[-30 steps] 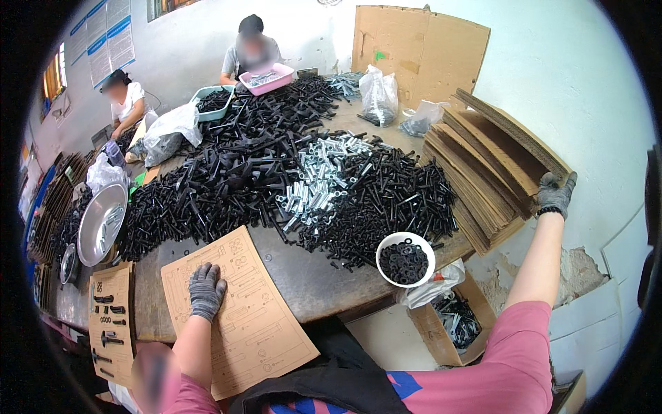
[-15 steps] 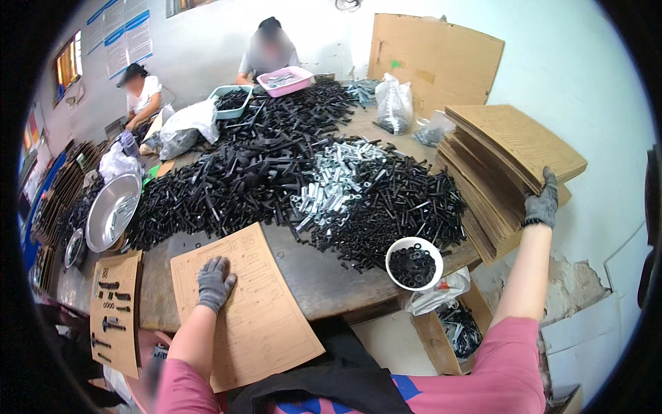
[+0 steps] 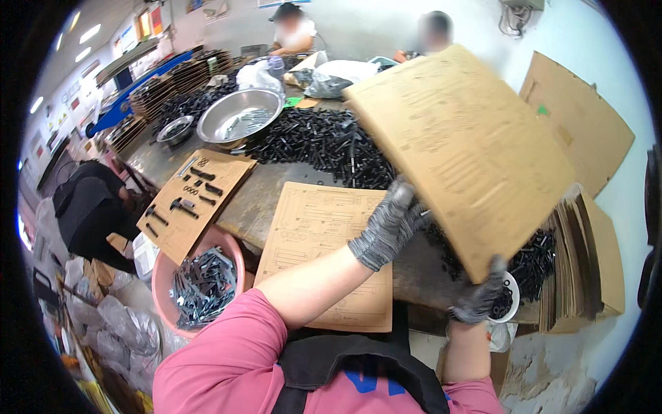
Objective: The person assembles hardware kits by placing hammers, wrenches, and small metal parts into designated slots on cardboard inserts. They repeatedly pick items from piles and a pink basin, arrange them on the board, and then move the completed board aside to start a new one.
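Observation:
A brown cardboard sheet with faint line marks is tilted up above the table; blur hides whether it is one sheet or several together. My left hand, in a grey knit glove, grips its left edge. At the bottom corner, my gloved right hand is closed round the cardboard. Below my left forearm a second cardboard sheet, printed with part outlines, lies flat at the table's front edge. To its left a cardboard board carries black bolts, rings and other small parts set out in rows.
Heaps of black metal parts cover the table behind. A steel bowl and a pink tub hold metal pieces. On the right stand a cardboard stack and a white bowl of black rings. Two people sit across the table; another bends at left.
My right hand has brought cardboard from the right stack over the table. My left hand has left the printed sheet and taken the raised cardboard's edge. The view has turned left.

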The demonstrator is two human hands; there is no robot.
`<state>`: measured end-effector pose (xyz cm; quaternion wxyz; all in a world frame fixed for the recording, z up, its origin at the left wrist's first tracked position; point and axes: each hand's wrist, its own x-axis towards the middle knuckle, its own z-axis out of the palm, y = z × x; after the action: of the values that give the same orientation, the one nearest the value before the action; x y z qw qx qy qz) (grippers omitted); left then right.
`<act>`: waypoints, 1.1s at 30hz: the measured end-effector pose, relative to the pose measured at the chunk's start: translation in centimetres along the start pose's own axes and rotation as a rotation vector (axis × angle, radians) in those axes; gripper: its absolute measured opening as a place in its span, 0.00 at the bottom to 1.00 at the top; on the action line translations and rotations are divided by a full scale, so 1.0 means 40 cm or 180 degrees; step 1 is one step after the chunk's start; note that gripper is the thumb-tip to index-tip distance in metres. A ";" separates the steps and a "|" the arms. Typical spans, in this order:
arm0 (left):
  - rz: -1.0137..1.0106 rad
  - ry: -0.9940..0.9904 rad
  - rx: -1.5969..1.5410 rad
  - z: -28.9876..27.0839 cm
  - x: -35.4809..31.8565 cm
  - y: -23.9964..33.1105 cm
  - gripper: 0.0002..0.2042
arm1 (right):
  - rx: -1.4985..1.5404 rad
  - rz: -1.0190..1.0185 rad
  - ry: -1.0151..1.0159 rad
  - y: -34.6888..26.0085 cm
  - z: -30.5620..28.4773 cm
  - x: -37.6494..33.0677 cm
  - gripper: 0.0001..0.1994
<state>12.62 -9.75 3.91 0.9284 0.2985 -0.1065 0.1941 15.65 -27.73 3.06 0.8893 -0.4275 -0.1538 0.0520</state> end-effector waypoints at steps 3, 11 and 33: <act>0.0426 0.1066 0.0040 -0.025 -0.049 0.099 0.26 | -0.0040 0.0256 -0.0502 0.107 0.077 -0.069 0.36; 0.0873 0.0934 0.1514 -0.190 -0.245 0.423 0.31 | -0.0733 -0.0499 -0.1295 0.234 0.047 0.099 0.34; 0.0457 0.0821 0.4049 -0.401 -0.444 0.407 0.41 | -0.2378 -0.0294 -0.1933 0.527 -0.126 0.203 0.28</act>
<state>-8.97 6.69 -6.14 0.5605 0.7561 0.1217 0.3151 25.76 -16.40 -14.38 0.5913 -0.6758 -0.4335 0.0761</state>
